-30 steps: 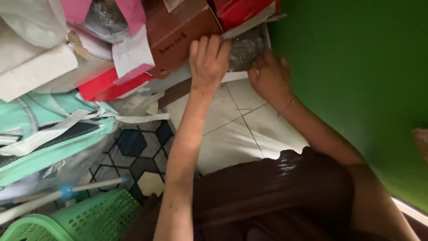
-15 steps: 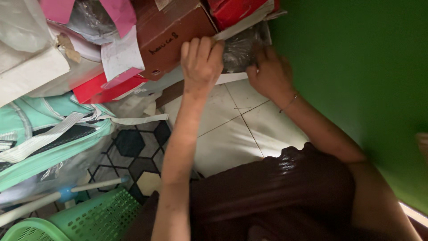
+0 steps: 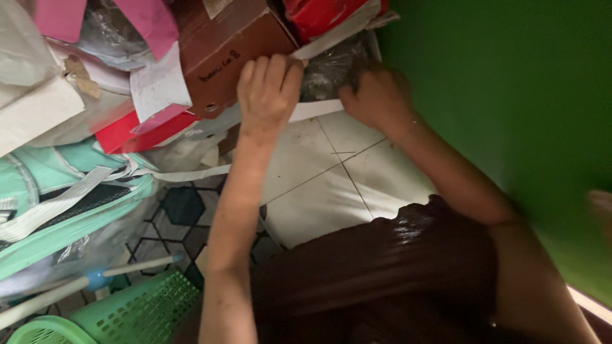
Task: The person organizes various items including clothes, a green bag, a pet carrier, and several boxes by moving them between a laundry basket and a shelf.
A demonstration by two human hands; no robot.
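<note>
A crinkled dark plastic bag lies wedged under boxes. The left hand and right hand both grip it. Left, a brown cardboard box bears handwriting; a red box sits far.

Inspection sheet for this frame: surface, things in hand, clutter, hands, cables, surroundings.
Surface: pale floor tiles, hexagon-patterned tiles further left.
Things in hand: brown cardboard box; dark plastic-wrapped bundle beside it.
Clutter: red boxes, pink and white sheets, mint bag, green basket, pale stick.
Hands: left hand pressed against the brown cardboard box corner; right hand on the dark plastic-wrapped bundle.
Cables: nothing seen.
Surroundings: green wall at right.
</note>
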